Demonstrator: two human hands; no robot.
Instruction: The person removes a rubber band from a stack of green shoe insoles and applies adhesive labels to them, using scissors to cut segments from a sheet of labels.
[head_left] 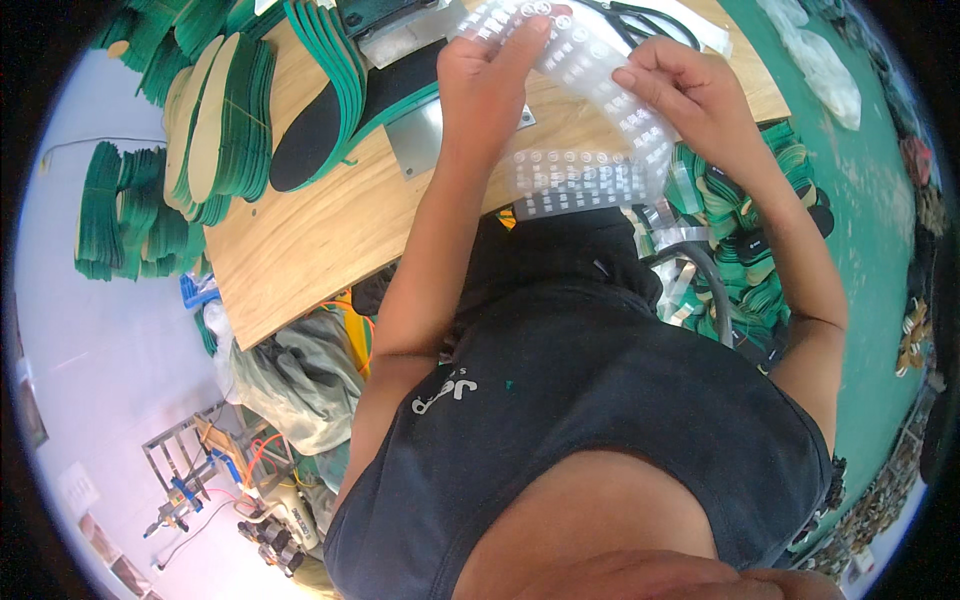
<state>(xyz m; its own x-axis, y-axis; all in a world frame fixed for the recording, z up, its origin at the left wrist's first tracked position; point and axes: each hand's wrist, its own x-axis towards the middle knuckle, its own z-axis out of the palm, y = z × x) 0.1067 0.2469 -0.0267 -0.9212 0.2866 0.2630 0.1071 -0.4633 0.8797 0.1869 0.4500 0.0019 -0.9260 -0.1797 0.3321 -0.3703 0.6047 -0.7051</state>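
A long clear film strip [600, 90] with rows of small white printed marks stretches between my two hands above the wooden table. My left hand [488, 85] is closed on its far end, thumb pressed on top. At the strip's right edge, my right hand [690, 100] pinches the film between thumb and fingers. Past that hand the film bends down, and its folded tail [575, 185] hangs over the near table edge by my lap. Left of my left hand, several green insoles with black tops [305, 150] lie on the table.
Bundled insoles [230, 120] stand along the table's left edge. A metal plate [413, 140] lies by my left forearm. Black-handled scissors [650, 15] lie at the far edge. Green insoles [740, 290] are heaped on the right, above a green floor [870, 190]. A machine [285, 520] stands lower left.
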